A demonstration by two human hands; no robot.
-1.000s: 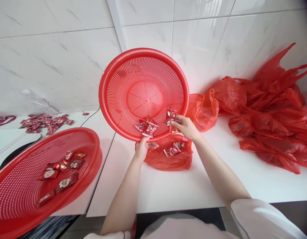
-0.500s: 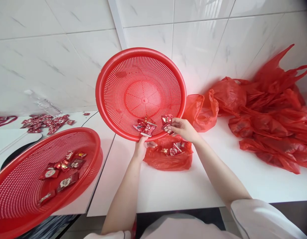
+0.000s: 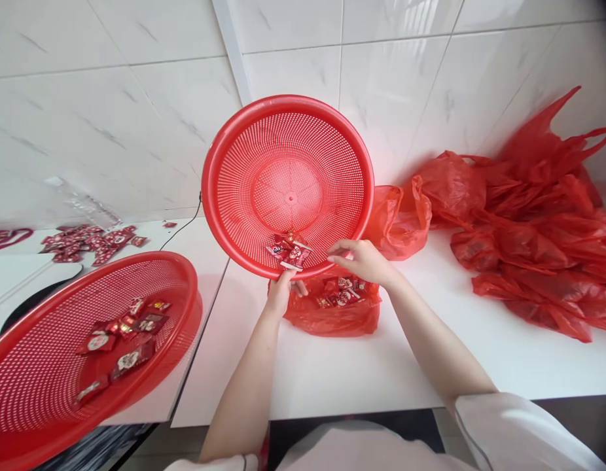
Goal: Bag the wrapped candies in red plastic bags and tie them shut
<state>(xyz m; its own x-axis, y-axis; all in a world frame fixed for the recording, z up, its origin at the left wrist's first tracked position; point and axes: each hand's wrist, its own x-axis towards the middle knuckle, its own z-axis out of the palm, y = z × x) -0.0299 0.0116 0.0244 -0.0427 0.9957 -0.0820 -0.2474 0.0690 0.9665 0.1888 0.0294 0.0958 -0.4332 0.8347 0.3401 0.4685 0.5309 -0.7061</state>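
A round red plastic basket (image 3: 244,140) with a perforated wall is tipped toward me, several small red candy packets (image 3: 290,252) lying at its lower side. Its lower rim is gripped by my left hand (image 3: 282,293), thumb on the edge near the packets and fingers below. My right hand (image 3: 364,261) holds nothing, its fingers apart beside the basket's lower right rim. Under both hands, a red plastic bag (image 3: 332,324) lies spread on the white table (image 3: 352,376), with several packets (image 3: 347,294) in its mouth.
A second red basket (image 3: 33,333) with several packets stands at the left. Behind it lie a pile of small red packets (image 3: 87,242) and a clear plastic bottle (image 3: 87,203). Red plastic bags (image 3: 543,248) are heaped at the right; another bag (image 3: 398,222) stands by the wall.
My right hand has let go of the packets it held; more packets now show in the bag below. The tipped basket has shifted slightly to the right with my left hand on it.
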